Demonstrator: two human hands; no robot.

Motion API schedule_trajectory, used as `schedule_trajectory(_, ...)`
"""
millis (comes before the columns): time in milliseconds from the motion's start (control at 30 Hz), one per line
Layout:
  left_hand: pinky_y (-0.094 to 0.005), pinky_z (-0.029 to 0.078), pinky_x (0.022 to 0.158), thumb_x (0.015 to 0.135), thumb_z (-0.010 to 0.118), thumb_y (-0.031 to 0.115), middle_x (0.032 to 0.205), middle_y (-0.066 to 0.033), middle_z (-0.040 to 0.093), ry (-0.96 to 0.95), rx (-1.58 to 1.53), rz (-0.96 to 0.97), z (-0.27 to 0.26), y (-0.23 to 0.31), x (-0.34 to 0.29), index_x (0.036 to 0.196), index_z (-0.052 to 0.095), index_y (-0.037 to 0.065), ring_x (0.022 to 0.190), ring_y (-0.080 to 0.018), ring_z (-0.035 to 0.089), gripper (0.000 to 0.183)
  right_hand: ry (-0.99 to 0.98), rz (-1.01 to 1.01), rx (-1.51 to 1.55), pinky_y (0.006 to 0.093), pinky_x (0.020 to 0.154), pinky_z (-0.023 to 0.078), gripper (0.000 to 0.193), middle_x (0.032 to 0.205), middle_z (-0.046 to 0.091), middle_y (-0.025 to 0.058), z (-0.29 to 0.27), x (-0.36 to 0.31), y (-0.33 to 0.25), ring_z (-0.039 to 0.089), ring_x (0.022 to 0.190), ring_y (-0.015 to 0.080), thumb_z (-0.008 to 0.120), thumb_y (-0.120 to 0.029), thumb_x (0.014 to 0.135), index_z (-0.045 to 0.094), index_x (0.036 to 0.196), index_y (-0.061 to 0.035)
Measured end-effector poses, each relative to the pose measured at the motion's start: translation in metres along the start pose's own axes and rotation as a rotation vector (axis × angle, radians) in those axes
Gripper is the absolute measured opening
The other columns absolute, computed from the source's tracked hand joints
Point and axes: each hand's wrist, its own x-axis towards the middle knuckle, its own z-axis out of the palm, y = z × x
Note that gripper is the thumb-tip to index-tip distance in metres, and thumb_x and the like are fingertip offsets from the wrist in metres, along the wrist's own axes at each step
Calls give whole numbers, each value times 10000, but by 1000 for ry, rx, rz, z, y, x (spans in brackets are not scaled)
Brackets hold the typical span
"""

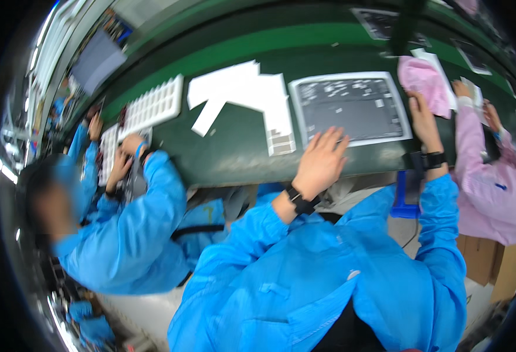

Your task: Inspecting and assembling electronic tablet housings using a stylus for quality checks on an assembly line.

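Note:
My left hand (pixel 323 162) lies open, fingers spread, at the near edge of a dark rectangular sheet (pixel 352 120) with a white border. Small pale pieces are scattered over the sheet's far part. My right hand (pixel 425 124) is past the sheet's right side, its fingers stretched out against the lower left edge of a crumpled pink cloth (pixel 422 82). No firm hold on the cloth can be made out. Both wrists carry dark bands, below them blue sleeves.
White paper sheets (pixel 228 85) overlap left of the dark sheet on the green bench (pixel 223 155). A white slotted tray (pixel 152 105) lies farther left, by a co-worker in blue (pixel 123 234). At right, a co-worker in pink (pixel 492 188) reaches over the bench near more sheets.

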Motion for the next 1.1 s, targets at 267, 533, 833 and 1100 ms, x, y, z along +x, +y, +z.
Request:
schedule_trajectory(267,-430,322,1102,887,592,227,1362,-113,496,77,-78,47,-3,-10,-22,1317,514,69,1300,-281,433,464,-125,12,163,284,1005,381,307,1123,642,112,17,16,-24,566,1108,186,430,-231,1030,573,1179,-5)
schedule_trajectory(533,-450,365,1066,856,636,219,1283,-152,566,169,-202,-168,-64,-81,-42,1249,575,78,1259,-310,488,422,7,154,414,192,713,418,511,846,638,30,7,-5,-109,543,756,75,344,-407,1043,644,1158,-9)
schedule_trajectory(833,-452,266,1123,812,695,378,1394,-98,508,133,-79,-296,-51,-112,-50,1309,545,66,1366,-298,375,605,-472,87,425,233,517,428,189,674,613,15,167,-10,-212,562,575,77,645,-192,894,647,914,-3)
schedule_trajectory(1100,-441,276,1117,782,706,376,1377,-93,524,180,-88,-312,-53,-109,-49,1279,564,56,1354,-285,394,608,-481,48,415,248,580,447,202,703,621,34,186,-17,-208,569,623,93,625,-201,905,629,909,2)
